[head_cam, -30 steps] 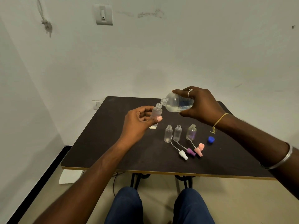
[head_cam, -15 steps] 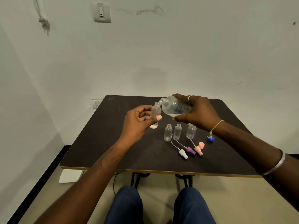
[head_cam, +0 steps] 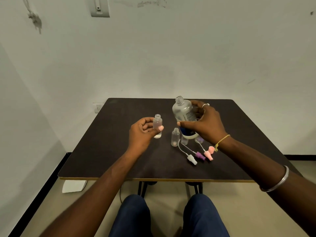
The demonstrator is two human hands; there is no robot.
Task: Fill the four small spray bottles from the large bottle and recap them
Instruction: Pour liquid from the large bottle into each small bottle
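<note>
The left grip [head_cam: 142, 132] pinches an uncapped small spray bottle [head_cam: 157, 124] just left of the large bottle [head_cam: 183, 112], which the right grip [head_cam: 206, 124] clasps upright just above three open bottles [head_cam: 175, 140] on the surface [head_cam: 119, 151]; lowering it blindly could topple them.

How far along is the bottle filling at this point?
Early. The small bottle in the left hand is uncapped, with a little liquid at its bottom. The right hand holds the large bottle upright, not pouring. Left to do: three other small bottles stand on the table, and the spray tops lie loose beside them, so nothing is recapped.
</note>
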